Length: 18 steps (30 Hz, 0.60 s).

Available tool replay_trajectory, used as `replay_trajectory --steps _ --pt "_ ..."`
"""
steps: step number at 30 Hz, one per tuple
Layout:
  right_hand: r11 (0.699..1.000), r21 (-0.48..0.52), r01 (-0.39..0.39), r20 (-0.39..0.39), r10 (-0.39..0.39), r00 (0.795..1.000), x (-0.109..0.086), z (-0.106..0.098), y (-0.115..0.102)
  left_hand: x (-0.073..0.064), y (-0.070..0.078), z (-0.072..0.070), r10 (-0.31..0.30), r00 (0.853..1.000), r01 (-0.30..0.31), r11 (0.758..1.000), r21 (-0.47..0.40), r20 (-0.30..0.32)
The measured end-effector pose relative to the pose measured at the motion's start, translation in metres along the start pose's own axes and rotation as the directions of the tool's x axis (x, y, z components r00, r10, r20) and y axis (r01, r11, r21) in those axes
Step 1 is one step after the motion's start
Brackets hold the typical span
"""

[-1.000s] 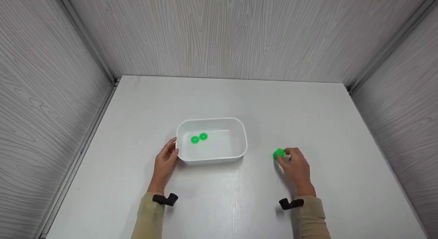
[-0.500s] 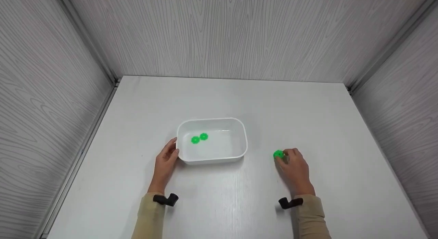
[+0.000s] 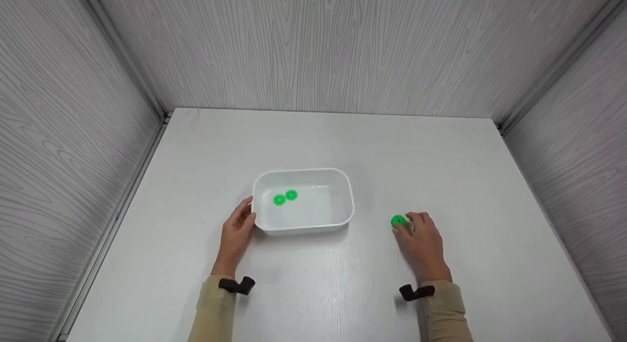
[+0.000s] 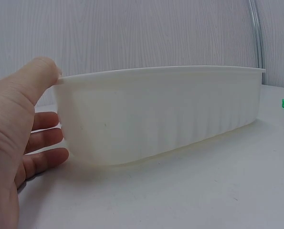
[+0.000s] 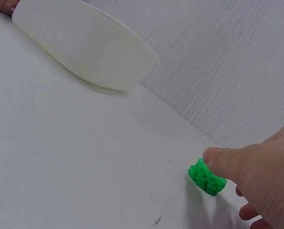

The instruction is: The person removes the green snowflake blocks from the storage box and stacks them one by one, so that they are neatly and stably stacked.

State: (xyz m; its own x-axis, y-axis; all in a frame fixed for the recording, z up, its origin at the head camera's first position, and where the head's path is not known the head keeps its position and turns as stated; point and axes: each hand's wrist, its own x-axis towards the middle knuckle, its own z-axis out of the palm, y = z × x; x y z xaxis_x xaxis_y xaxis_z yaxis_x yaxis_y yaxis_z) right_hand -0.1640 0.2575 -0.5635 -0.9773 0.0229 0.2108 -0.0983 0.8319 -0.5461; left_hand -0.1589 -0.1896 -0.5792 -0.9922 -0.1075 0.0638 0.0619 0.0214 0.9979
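Note:
My left hand (image 3: 237, 229) rests against the left end of a white plastic tub (image 3: 302, 230). In the left wrist view its thumb (image 4: 42, 71) lies at the rim, with the fingers against the wall below. Two green toothed discs, one at left (image 3: 279, 200) and one beside it (image 3: 291, 195), lie flat inside the tub. To the right of the tub, my right hand (image 3: 422, 241) pinches a short stack of green toothed discs (image 3: 398, 220) between thumb and fingers, low at the tabletop. Layers of teeth show on the stack's side in the right wrist view.
Both things are on a white table (image 3: 333, 141). Grey wood-grain panels, one at the back (image 3: 313, 53), enclose it on the left, back and right. Black wrist mounts, left (image 3: 237, 285) and right (image 3: 416, 292), sit on the sleeves.
The upper green disc in my right hand, tilted and offset earlier, now sits level over the one below. That hand has dipped slightly. The left hand and the tub stay put.

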Motion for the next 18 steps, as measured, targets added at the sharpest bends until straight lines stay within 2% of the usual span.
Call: replay_trajectory --steps 5,9,14,18 --pt "0.997 -0.031 0.068 -0.049 -0.069 0.996 0.001 -0.002 -0.004 -0.004 0.018 0.001 -0.021 0.999 0.022 0.999 -0.034 0.025" --pt "0.994 -0.032 0.108 -0.081 -0.11 0.991 0.003 -0.002 -0.006 -0.004 0.018 0.002 -0.022 0.999 0.023 0.999 -0.037 0.026" --pt "0.993 0.003 0.121 -0.097 -0.12 0.988 0.003 -0.002 -0.012 -0.005 0.018 0.002 -0.015 0.999 0.016 0.999 -0.037 0.031" --pt "0.982 -0.012 0.186 -0.145 -0.186 0.972 0.006 0.001 -0.018 -0.005 0.019 0.001 -0.007 1.0 0.008 1.0 -0.027 0.03"
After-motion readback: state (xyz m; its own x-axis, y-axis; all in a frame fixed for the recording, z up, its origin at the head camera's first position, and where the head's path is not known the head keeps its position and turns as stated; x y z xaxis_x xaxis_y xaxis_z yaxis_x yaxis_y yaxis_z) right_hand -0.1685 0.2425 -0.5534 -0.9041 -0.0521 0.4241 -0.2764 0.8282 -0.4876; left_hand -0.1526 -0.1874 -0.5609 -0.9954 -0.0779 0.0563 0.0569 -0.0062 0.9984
